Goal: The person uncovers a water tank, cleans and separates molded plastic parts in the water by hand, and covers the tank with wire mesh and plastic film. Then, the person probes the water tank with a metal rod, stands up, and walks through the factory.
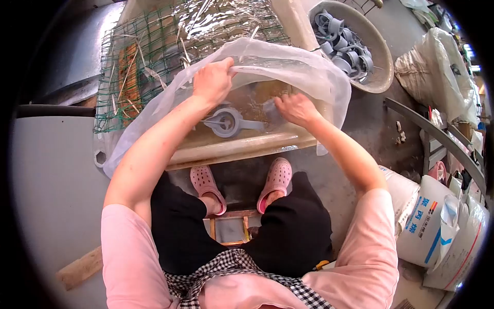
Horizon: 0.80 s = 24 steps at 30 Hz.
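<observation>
Over the tub (226, 156), our left hand (213, 80) pinches white mesh (293, 56); inside, our right hand (297, 109), grip unclear, apparently gathers beside a grey ring (236, 123); next needs mesh raised.

1 head cam, fwd/down

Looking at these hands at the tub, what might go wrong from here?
If the left hand loses its hold, the raised sheet could drop over the grey part. The sheet might also snag on the green net beside it. Water could perhaps splash over the near rim of the tub onto the clogs.
</observation>
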Motion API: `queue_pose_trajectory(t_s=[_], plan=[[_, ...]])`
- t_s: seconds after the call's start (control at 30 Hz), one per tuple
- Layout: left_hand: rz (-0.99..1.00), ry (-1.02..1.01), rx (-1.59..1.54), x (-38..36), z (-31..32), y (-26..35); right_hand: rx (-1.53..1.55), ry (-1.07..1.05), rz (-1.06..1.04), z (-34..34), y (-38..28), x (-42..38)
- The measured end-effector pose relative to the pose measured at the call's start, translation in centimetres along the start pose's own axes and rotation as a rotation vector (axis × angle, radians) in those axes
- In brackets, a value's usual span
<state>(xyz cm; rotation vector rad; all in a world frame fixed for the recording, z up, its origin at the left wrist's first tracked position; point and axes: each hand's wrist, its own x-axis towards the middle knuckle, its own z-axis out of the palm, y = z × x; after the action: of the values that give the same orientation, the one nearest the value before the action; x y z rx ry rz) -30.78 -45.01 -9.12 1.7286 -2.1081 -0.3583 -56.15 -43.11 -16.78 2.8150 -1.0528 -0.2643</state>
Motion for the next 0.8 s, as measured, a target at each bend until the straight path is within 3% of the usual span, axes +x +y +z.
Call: queue_pose_trajectory(t_s=[0.03,0.1,0.3,0.6,0.8], plan=[[-0.020,0.003,-0.002,0.0,0.0,0.0,-0.005,0.001,0.002,-0.1,0.4,-0.7],[-0.039,0.007,0.000,0.0,0.0,0.0,0.130,0.072,0.245,-0.1,0.9,-1.8],[-0.027,0.013,0.011,-0.2,0.5,-0.3,0.268,0.296,0.410,0.4,0.7,-3.5],[-0.009,0.041,0.040,-0.1,0.7,-0.4,0.397,0.480,0.434,1.1,-0.5,-3.2],[-0.010,0.052,0.041,-0.2,0.4,-0.1,0.446,0.475,0.383,1.4,-0.5,-3.0]])
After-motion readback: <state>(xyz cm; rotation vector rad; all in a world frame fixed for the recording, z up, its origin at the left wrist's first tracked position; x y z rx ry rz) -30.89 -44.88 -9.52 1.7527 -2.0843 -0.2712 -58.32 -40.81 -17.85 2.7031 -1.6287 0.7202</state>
